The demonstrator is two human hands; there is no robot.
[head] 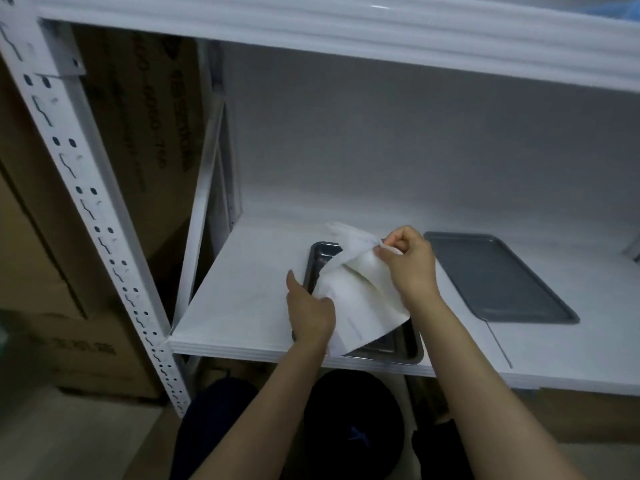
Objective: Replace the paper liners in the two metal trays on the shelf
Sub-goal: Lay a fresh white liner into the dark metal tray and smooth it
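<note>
A shiny metal tray [320,258] sits on the white shelf [242,306], mostly covered by a white paper liner [360,306] lifted and folded above it. My left hand [310,308] grips the liner's left edge beside the tray's left rim. Over the tray's far right part, my right hand [408,265] pinches the liner's upper corner. A second, flat grey metal tray [498,278] lies bare to the right on the same shelf.
The shelf's perforated white upright [86,209] stands at the left, with cardboard boxes [52,271] behind and beside it. An upper shelf board [346,32] hangs overhead. A thin dark line [498,344] runs along the shelf near the grey tray. Dark rounded objects [353,427] sit below.
</note>
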